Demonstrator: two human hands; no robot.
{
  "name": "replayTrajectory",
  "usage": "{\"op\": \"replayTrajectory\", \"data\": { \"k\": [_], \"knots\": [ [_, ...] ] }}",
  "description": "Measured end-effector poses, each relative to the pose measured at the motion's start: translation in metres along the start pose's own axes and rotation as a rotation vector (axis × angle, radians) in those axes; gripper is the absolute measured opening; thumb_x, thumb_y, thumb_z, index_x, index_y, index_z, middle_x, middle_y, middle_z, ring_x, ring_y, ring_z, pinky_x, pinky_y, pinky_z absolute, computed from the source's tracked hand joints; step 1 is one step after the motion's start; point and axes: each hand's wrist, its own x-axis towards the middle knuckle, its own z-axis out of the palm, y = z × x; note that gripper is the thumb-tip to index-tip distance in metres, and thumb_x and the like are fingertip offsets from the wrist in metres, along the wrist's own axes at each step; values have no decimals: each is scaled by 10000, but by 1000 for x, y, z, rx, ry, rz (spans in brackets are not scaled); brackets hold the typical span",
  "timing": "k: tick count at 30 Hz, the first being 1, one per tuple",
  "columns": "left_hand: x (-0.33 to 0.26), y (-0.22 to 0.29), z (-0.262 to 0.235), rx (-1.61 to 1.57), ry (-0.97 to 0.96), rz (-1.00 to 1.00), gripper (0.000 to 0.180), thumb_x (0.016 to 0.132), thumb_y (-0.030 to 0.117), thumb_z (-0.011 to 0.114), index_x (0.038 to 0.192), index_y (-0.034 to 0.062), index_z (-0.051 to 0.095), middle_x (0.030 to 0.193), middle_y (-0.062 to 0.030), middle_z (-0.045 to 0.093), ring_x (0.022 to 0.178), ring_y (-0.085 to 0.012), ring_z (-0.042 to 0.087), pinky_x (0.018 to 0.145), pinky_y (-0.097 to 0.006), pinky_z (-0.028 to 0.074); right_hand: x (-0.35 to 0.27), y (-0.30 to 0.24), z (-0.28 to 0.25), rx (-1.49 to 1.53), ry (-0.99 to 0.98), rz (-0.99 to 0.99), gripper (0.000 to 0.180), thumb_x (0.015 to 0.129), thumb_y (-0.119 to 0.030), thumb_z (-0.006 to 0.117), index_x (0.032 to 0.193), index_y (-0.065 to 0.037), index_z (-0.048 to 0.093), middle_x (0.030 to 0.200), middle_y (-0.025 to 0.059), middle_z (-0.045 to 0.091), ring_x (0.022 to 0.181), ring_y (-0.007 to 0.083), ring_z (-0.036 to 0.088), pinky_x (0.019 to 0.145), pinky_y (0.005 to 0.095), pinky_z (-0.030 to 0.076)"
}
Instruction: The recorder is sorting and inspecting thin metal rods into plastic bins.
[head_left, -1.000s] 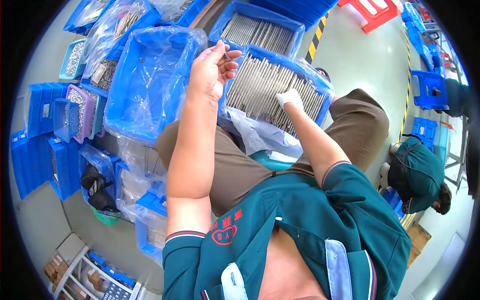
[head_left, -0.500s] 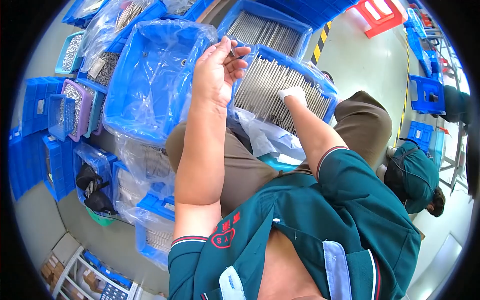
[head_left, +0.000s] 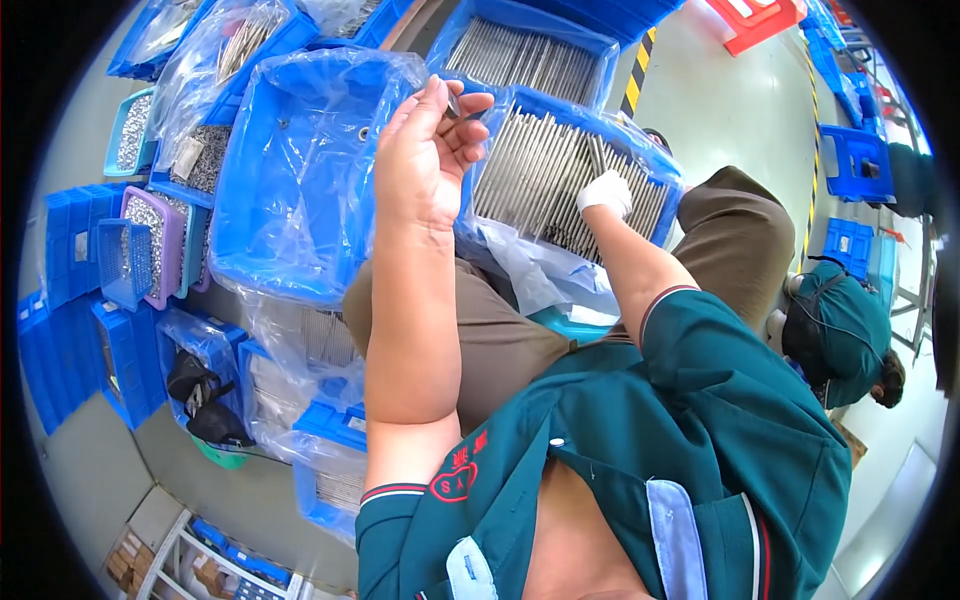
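My left hand (head_left: 432, 150), bare and palm up, is raised between a plastic-lined blue bin (head_left: 240, 170) and a bin of rods. Its fingers curl in, with a small dark thing at the fingertips that is too small to name. In a white glove, my right hand (head_left: 606, 195) reaches into the near rod bin (head_left: 672, 190). A few thin metal rods (head_left: 597, 153) stick up from its closed fingers, tilted against the others. Many grey metal rods (head_left: 525, 175) lie side by side in that bin.
Behind it stands another blue bin (head_left: 608, 70) of rods. White plastic sheeting (head_left: 540, 270) hangs over the near side. At left are baskets of small metal parts, including a purple basket (head_left: 178, 250). A person in green (head_left: 845, 335) bends at the right; a red stool (head_left: 760, 25) stands far off.
My right hand has moved right and slightly nearer over the rods, and a few rods now stand up at its fingers. My left hand has shifted slightly left.
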Motion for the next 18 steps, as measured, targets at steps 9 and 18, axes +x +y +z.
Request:
{"op": "replayTrajectory", "data": {
  "k": [9,18],
  "knots": [
    [5,-5,2,64,-25,-24,253,911,240,548,1000,4,563,925,-165,637,674,-167,570,569,-265,459,17,14,-7,55,-183,-95,303,795,-207,533,1010,-20,636,1019,199,643,989,325,621,834,403,491],
    [6,-11,5,127,1,-31,248,906,249,559,987,15,565,923,-154,642,671,-163,574,569,-266,464,23,21,-8,148,-406,-192,284,799,-172,495,954,-3,663,830,197,668,835,297,664,746,377,511]
  ]
}}
